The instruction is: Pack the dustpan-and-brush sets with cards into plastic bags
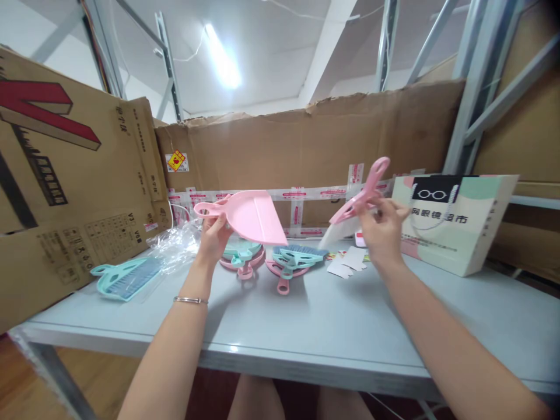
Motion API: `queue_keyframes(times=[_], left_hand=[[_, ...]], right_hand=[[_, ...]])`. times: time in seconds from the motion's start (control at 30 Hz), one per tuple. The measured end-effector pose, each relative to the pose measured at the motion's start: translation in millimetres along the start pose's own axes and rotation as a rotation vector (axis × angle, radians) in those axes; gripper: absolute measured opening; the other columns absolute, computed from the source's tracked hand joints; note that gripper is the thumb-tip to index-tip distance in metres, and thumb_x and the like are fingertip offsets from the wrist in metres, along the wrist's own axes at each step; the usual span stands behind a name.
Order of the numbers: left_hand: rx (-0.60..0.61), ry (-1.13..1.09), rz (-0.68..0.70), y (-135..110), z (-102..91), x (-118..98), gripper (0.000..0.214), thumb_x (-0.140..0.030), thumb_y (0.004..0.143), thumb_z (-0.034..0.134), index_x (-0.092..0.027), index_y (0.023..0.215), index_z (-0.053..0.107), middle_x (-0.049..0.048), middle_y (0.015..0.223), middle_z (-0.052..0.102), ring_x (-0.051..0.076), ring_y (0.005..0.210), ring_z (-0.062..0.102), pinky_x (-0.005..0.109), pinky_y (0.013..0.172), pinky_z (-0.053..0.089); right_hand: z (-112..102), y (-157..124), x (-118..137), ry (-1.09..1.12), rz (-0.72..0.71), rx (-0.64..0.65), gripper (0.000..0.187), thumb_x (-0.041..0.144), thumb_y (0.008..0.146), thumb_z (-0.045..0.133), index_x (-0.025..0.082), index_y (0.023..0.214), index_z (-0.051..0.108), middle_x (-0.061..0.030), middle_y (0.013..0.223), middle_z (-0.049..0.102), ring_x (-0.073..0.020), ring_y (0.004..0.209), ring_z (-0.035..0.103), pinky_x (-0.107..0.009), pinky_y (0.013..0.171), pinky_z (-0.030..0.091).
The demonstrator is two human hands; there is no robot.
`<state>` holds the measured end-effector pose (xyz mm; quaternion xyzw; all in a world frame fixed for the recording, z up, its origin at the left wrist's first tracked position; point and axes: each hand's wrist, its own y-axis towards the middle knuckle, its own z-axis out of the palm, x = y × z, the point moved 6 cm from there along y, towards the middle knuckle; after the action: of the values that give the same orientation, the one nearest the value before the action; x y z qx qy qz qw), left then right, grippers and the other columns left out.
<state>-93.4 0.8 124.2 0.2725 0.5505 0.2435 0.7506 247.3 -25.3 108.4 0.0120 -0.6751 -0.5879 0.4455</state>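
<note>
My left hand [215,236] grips a pink dustpan [256,217] near its handle and holds it up above the table, its wide edge toward the right. In my right hand [380,227] is a pink hand brush [361,195], raised and tilted, with pale bristles pointing down to the left. Below them, a stack of turquoise and pink dustpans [241,255] lies on the table. Beside it rests a pile of brushes [300,256], turquoise on top of pink. Farther left is a turquoise dustpan and brush set [126,279].
Clear plastic wrap [177,242] lies crumpled at the back left. White cards [347,261] lie right of the brushes. A paper bag [455,227] stands at the right on the grey table [324,326]. Cardboard boxes [74,175] rise at left and behind.
</note>
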Motion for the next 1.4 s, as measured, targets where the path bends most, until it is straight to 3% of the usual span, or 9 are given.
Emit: queue_keyframes(times=[0.1,0.2,0.4,0.6,0.77,0.97,1.17,1.27,1.4], left_hand=[[0.04,-0.019,-0.11,0,-4.1,5,0.043,-0.041,0.071,0.061,-0.017,0.106,0.058,0.0116,0.108,0.064,0.024,0.1,0.059,0.031,0.077,0.049],[0.168,-0.021,-0.272,-8,7.1,16,0.044,-0.037,0.068,0.065,-0.014,0.106,0.06,0.0128,0.101,0.067,0.026,0.092,0.063,0.033,0.076,0.049],[0.297,-0.042,-0.36,-19,23.1,20,0.039,-0.035,0.069,0.065,-0.014,0.103,0.062,0.0138,0.1,0.067,0.026,0.09,0.064,0.033,0.075,0.05],[0.323,-0.037,-0.372,-21,25.8,21,0.038,-0.035,0.071,0.065,-0.014,0.102,0.064,0.0133,0.099,0.068,0.025,0.087,0.064,0.032,0.074,0.05],[0.326,-0.009,-0.417,-25,31.3,27,0.035,-0.037,0.07,0.066,-0.014,0.097,0.066,0.0114,0.094,0.069,0.021,0.08,0.065,0.028,0.071,0.05],[0.393,0.017,-0.455,-33,50.9,44,0.035,-0.04,0.072,0.064,-0.016,0.098,0.066,0.0083,0.092,0.068,0.019,0.079,0.063,0.027,0.07,0.048],[0.422,0.045,-0.531,-41,59.2,53,0.04,-0.041,0.072,0.064,-0.016,0.103,0.063,0.0057,0.087,0.067,0.015,0.073,0.06,0.024,0.065,0.045],[0.38,0.074,-0.542,-41,55.5,56,0.039,-0.039,0.067,0.069,-0.016,0.1,0.065,0.0037,0.085,0.067,0.014,0.071,0.059,0.022,0.063,0.043],[0.349,0.095,-0.525,-37,51.9,60,0.038,-0.038,0.064,0.071,-0.016,0.095,0.066,0.002,0.079,0.067,0.012,0.067,0.058,0.021,0.061,0.041]], right_hand=[[-12,5,-32,-0.004,0.169,-0.151,0.033,0.045,0.068,0.063,0.016,0.083,0.061,-0.0074,0.099,0.034,-0.0235,0.101,0.041,-0.041,0.095,0.033],[-8,0,-38,-0.146,0.131,-0.134,0.03,0.047,0.065,0.065,0.019,0.076,0.064,-0.0054,0.094,0.035,-0.0239,0.096,0.04,-0.044,0.094,0.032],[-7,-6,-24,-0.332,-0.012,-0.117,0.028,0.047,0.068,0.062,0.02,0.068,0.067,-0.0072,0.091,0.038,-0.0266,0.09,0.039,-0.045,0.083,0.035],[-21,-6,2,-0.361,-0.118,-0.154,0.025,0.045,0.07,0.062,0.021,0.066,0.065,-0.0104,0.103,0.044,-0.0328,0.105,0.037,-0.048,0.085,0.03],[-12,-3,5,-0.22,-0.164,-0.032,0.025,0.043,0.073,0.06,0.019,0.066,0.056,-0.0075,0.092,0.052,-0.0237,0.091,0.049,-0.043,0.084,0.035],[-13,-5,8,0.067,0.07,-0.003,0.034,0.053,0.077,0.05,0.022,0.066,0.039,0.0006,0.068,0.045,-0.0144,0.061,0.044,-0.032,0.064,0.039],[18,-28,37,0.392,0.173,0.31,0.038,0.058,0.076,0.049,0.022,0.071,0.041,0.0029,0.065,0.044,-0.012,0.058,0.042,-0.026,0.055,0.036],[37,-52,57,0.415,0.047,0.515,0.031,0.05,0.078,0.052,0.021,0.072,0.041,0.0029,0.067,0.043,-0.0107,0.058,0.041,-0.025,0.055,0.035],[47,-82,70,0.307,-0.1,0.635,0.023,0.039,0.081,0.053,0.021,0.074,0.041,0.0009,0.073,0.045,-0.0117,0.063,0.045,-0.026,0.059,0.038]])
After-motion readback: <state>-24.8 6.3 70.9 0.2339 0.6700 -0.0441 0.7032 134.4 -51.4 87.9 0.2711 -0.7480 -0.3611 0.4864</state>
